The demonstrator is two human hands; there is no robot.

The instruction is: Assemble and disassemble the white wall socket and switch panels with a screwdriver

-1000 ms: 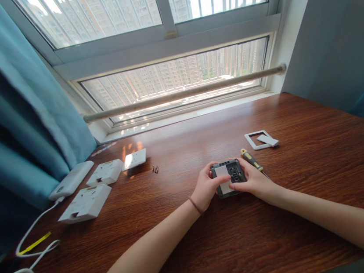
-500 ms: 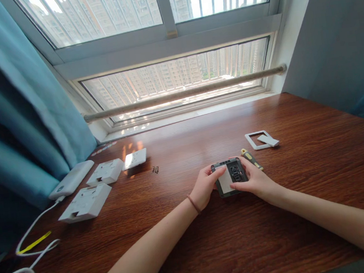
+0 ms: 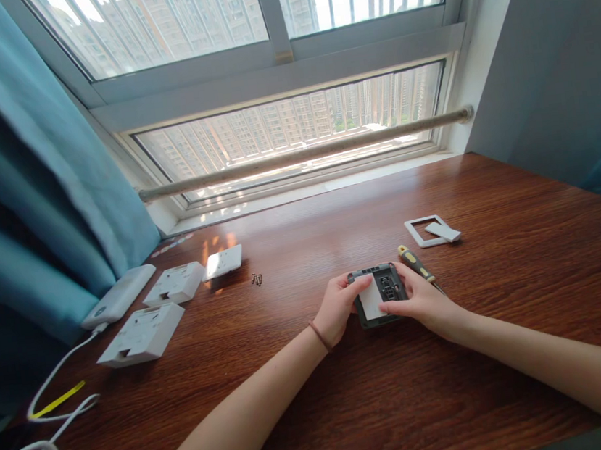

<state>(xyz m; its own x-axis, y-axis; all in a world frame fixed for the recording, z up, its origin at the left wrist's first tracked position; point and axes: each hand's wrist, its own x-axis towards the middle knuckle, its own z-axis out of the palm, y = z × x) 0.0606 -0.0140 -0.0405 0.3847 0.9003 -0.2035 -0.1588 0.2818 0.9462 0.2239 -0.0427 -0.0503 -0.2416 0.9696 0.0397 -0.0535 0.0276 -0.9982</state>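
Observation:
A dark wall switch module [image 3: 388,289] is held between my two hands, above the brown table. A white switch rocker [image 3: 369,298] covers its left part; on the right the black inner mechanism shows. My left hand [image 3: 338,308] grips the left edge, thumb lying on the rocker. My right hand [image 3: 416,298] closes on the right side, with its thumb reaching across to the rocker's lower right corner. The fingers beneath the module are hidden. Just beyond my right hand lies a yellow and black screwdriver [image 3: 415,263], its tip partly behind the hand.
A white frame [image 3: 416,234] with a loose white rocker [image 3: 444,231] lies at the back right. Several screws [image 3: 257,279] lie left of centre, near a white plate [image 3: 222,262]. Two white boxes [image 3: 142,337], a power bank [image 3: 119,297] and a white cable [image 3: 54,445] are at left.
Both hands have lowered the switch module slightly toward me. More of the screwdriver shows beside my right hand. The grip and the rocker look the same.

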